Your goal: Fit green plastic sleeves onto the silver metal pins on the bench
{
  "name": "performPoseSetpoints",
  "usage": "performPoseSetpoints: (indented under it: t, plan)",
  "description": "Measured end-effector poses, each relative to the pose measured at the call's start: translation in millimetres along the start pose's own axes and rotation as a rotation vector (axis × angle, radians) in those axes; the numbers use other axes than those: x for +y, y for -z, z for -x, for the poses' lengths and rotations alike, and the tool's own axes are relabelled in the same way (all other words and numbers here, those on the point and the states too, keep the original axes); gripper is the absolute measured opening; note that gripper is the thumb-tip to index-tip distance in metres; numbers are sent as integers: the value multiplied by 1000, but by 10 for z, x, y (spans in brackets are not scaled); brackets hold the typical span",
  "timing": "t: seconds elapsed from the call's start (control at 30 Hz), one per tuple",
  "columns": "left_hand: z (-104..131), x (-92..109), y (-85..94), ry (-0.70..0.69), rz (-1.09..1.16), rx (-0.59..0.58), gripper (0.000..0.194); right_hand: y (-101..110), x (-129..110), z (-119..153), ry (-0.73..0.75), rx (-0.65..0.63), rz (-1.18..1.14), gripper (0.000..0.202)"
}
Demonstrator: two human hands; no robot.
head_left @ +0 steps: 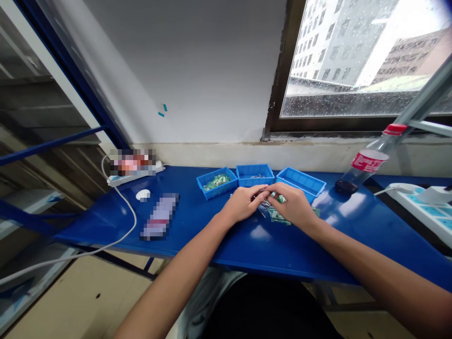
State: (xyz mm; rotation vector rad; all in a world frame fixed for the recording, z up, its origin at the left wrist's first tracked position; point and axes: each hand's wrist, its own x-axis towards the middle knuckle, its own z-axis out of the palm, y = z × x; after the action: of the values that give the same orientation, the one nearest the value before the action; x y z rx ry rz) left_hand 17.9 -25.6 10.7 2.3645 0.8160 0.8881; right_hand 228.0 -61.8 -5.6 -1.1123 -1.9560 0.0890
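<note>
My left hand (pixel 243 203) and my right hand (pixel 290 205) meet over the table, fingertips pinched together. Whatever sits between the fingers is too small and covered to make out. Just beneath them lie several thin silvery metal pieces (pixel 265 204), partly hidden by the fingers. Green-and-clear plastic packets (pixel 278 217) rest on the table under my right hand. Behind the hands stand three blue bins: the left bin (pixel 212 193) holds similar green packets (pixel 218 181), the middle bin (pixel 254 168) has a few thin metal pieces (pixel 257 176), and the right bin (pixel 305 178) shows a bare inside.
A cola bottle (pixel 369 161) with a little dark liquid stands on the blue table (pixel 190 226) at right, near a power strip (pixel 432 207). At left are a blurred flat object (pixel 160 216), a small white item (pixel 143 195), another power strip (pixel 136 175) and a white cable (pixel 133 221).
</note>
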Motion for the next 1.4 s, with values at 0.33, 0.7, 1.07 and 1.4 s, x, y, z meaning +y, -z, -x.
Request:
performPoseSetpoints:
  t: [0.33,0.7,1.07,1.4]
  plan:
    - [-15,-91,-16,26,23,76,63,22,-58,-49,-182,-33,-213,17]
    - [18,-154,-13,-58,-41,-54,70,37,-92,-46,-223,-87,-199,12]
    - [-1,-159,-23,-75,-13,10,65,31,-58,-45,-277,-59,-238,11]
    - [-51,-50,23,-11,225,235,51,12,-87,-36,-206,-142,-224,24]
